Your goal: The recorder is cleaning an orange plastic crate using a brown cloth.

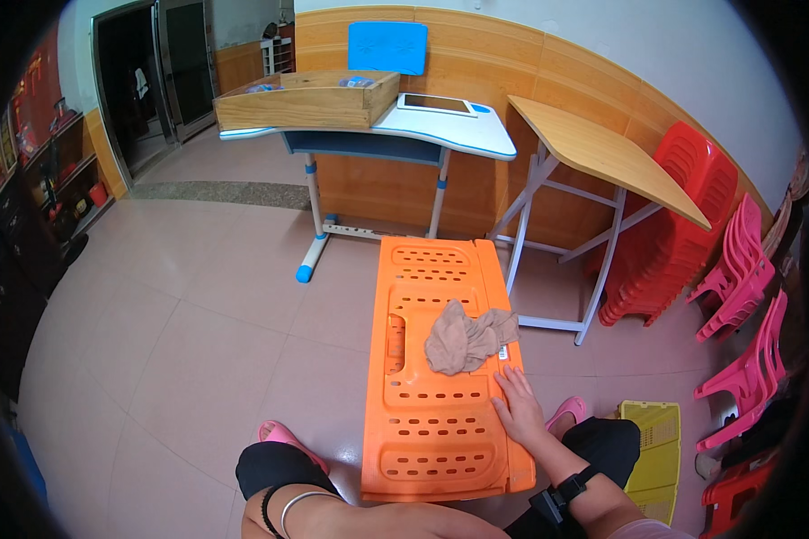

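In front of me, between my legs, stands an orange plastic crate [438, 404] with rows of slots and a handle opening on the face turned up. A crumpled brown cloth [462, 337] lies on this face, right of the handle opening, partly over a small printed label [503, 352]. My right hand [518, 407] rests flat on the crate's right edge, just below the cloth, with its fingers a little apart and nothing held. Of my left side only the forearm with a bangle and a dark band shows at the bottom edge; the left hand is out of view.
A white desk [458, 131] carries a wooden box [296, 108] with packets inside and a tablet [438, 104]. Right of it are a folding table [600, 148], stacked red stools [674, 236] and pink chairs [741, 269]. A yellow crate [654, 451] stands by my right leg.
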`<state>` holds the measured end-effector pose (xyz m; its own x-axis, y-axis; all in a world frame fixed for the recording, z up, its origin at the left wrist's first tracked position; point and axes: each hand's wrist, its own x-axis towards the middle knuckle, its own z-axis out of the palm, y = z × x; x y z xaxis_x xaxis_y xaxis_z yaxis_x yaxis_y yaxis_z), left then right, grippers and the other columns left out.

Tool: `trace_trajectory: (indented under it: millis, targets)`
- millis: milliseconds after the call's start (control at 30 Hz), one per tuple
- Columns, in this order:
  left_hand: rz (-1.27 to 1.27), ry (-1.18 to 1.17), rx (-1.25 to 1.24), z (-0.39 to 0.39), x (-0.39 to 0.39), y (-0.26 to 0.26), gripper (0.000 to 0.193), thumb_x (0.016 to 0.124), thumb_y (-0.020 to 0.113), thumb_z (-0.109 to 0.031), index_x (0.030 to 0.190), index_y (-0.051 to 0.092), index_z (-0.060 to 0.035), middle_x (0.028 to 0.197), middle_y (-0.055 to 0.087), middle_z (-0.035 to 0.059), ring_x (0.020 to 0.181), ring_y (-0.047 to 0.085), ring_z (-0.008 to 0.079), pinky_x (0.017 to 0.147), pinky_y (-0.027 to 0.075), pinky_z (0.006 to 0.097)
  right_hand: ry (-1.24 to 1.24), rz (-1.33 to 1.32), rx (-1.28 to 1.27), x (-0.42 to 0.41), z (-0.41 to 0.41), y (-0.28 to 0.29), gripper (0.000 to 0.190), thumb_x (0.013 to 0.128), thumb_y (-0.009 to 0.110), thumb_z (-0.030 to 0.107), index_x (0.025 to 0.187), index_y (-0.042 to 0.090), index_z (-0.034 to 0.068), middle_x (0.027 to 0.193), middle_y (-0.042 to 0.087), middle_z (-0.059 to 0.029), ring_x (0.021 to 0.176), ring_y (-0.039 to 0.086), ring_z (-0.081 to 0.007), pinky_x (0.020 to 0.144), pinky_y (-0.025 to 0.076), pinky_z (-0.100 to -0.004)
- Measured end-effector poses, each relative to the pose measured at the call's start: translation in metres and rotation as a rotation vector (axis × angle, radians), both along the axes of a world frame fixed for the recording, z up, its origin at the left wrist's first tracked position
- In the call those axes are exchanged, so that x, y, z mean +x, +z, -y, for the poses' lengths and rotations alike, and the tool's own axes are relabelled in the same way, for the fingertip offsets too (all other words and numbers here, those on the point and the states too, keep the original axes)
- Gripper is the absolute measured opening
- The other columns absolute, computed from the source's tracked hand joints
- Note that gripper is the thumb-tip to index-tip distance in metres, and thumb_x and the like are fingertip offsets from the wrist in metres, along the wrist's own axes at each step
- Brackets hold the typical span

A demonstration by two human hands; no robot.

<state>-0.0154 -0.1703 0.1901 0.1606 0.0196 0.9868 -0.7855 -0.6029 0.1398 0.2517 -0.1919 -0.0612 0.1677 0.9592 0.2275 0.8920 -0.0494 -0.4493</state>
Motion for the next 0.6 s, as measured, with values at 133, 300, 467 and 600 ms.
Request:
trace_trajectory:
  millis: [133,300,467,600]
  targets:
    - [-0.053,-0.077,-0.054,0.000,-0.004,0.003,0.012,0.072,0.058,-0.010,0.065,0.048,-0.0083,0.079,0.060,0.0106,0.064,0.059,0.0233,0.055,0.049,0.0314,-0.002,0.014,-0.005,0.002,0.000,-0.001,0.047,0.087,0.055,0.023,0.129,0.046,0.005,0.138,0.038,-0.0191,0.131,0.030,-0.0349,0.105,0.030,-0.0397]
    - [-0.055,-0.119,-0.034,-0.011,-0.002,0.003,0.021,0.086,0.052,-0.023,0.073,0.055,-0.0066,0.080,0.061,0.0106,0.067,0.061,0.0243,0.056,0.048,0.0308,-0.010,0.007,-0.009,0.001,0.000,-0.002,0.047,0.087,0.055,0.023,0.129,0.046,0.006,0.138,0.038,-0.0185,0.132,0.030,-0.0344,0.105,0.030,-0.0397]
    - [0.358,-0.144,0.091,-0.028,0.039,0.010,0.029,0.092,0.048,-0.030,0.077,0.057,-0.0069,0.081,0.061,0.0106,0.068,0.061,0.0234,0.058,0.048,0.0303,-0.014,0.017,-0.015,0.001,0.000,-0.001,0.048,0.087,0.055,0.025,0.130,0.045,0.007,0.138,0.039,-0.0183,0.132,0.030,-0.0341,0.105,0.030,-0.0397]
    - [-0.081,-0.178,-0.052,-0.016,-0.007,0.012,0.026,0.091,0.052,-0.030,0.079,0.059,-0.0081,0.082,0.061,0.0109,0.068,0.061,0.0221,0.058,0.047,0.0295,-0.017,0.012,0.000,0.004,0.001,-0.004,0.049,0.087,0.055,0.026,0.131,0.045,0.007,0.138,0.038,-0.0180,0.132,0.030,-0.0339,0.105,0.030,-0.0399]
